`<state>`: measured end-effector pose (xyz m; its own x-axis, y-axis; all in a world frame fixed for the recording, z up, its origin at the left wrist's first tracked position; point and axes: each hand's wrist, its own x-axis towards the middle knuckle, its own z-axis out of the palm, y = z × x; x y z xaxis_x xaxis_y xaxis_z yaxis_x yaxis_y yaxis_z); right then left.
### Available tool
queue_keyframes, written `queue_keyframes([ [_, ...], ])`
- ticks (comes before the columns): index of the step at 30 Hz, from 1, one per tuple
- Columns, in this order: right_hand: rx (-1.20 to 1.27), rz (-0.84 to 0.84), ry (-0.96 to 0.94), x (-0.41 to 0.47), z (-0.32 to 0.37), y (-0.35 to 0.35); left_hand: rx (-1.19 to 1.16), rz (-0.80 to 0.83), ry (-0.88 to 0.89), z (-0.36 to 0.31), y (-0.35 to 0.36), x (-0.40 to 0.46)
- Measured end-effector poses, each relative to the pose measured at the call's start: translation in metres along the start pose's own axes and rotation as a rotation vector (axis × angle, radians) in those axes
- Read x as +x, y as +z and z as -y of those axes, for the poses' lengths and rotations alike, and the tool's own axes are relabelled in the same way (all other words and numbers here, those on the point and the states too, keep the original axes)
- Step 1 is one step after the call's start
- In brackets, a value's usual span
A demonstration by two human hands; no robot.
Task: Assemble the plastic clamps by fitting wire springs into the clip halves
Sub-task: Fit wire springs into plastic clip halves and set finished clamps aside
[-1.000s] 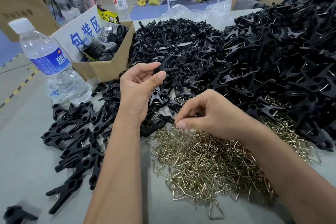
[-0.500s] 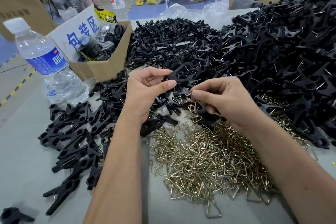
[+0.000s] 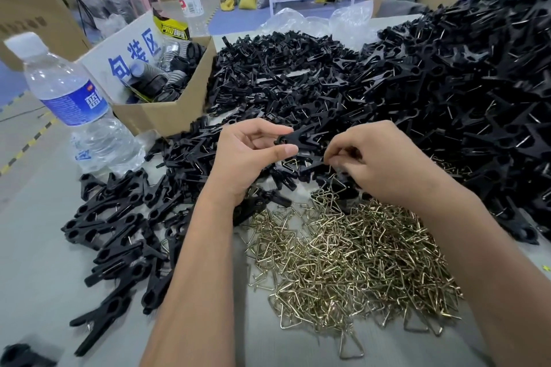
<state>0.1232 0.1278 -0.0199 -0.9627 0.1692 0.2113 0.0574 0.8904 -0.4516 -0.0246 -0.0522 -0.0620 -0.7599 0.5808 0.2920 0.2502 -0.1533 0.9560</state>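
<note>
Forearms reach in from the near edge over a grey table (image 3: pixel 35 247). Nearest, right of centre, lies a heap of brass-coloured wire springs (image 3: pixel 351 259), bent into small triangles. To its left, a scatter of black assembled clamps (image 3: pixel 119 235) spreads across the near left of the table.

Just beyond the springs, the left hand (image 3: pixel 247 155) pinches a black clip half (image 3: pixel 301 138) between thumb and fingertips, holding it above the table with its forked end pointing right. A wire spring (image 3: pixel 290 164) shows just below this piece, beside the thumb. The right hand (image 3: pixel 378 164) sits close on the right, fingers curled tight with the tips together near the clip; what they pinch is hidden, so its grip cannot be told.

Behind the hands, a large mound of loose black clip halves (image 3: pixel 283 77) fills the middle, and a taller pile of clamps (image 3: pixel 462 83) rises at right. At left stand a water bottle (image 3: pixel 74 101) and an open cardboard box (image 3: pixel 167 110) with blue lettering; a second bottle (image 3: pixel 189 3) stands farther back, with shelving and boxes beyond
</note>
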Motion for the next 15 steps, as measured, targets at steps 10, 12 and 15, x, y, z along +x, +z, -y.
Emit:
queue_keyframes([
  [10,1.024,-0.453,0.282,0.000,-0.008,0.038,-0.070,-0.005,0.012,0.000,0.003,0.000],
  [12,1.062,-0.463,0.297,0.001,-0.006,0.042,-0.085,0.026,0.006,0.000,0.007,-0.001],
  [15,1.019,-0.476,0.269,0.002,-0.005,0.046,-0.102,0.063,-0.005,-0.001,0.015,-0.002],
])
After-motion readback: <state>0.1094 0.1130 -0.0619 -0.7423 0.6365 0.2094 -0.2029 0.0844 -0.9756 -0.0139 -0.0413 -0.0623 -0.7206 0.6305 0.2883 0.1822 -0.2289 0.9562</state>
